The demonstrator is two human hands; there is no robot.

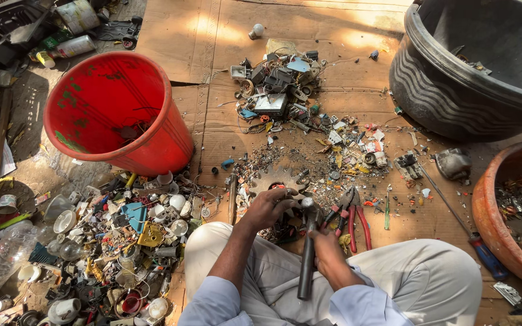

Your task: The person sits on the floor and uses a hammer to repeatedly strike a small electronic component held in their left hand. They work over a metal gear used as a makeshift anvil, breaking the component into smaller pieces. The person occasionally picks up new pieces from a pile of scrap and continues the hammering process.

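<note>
Right hand (324,249) grips a hammer (307,247) by its handle, head just above a small part pinned by the left hand (269,207) on a gear-shaped plate (273,178) (acting as anvil). Red-handled pliers (353,218) lie near, presumably for reach.

1. You sit cross-legged; both knees spread wide, in pale trousers, and both forearms reach forward between them.
2. Your left hand (268,207) is palm down, fingers curled, pressing on something low in front of your lap.
3. Your left forearm is bare below a light blue sleeve pushed up at the elbow.
4. Your right hand (323,246) is closed in a fist round a handle, thumb side up, wrist roughly straight.
5. Your right sleeve covers the arm to near the wrist.
6. The hands sit near each other, not touching.
</note>
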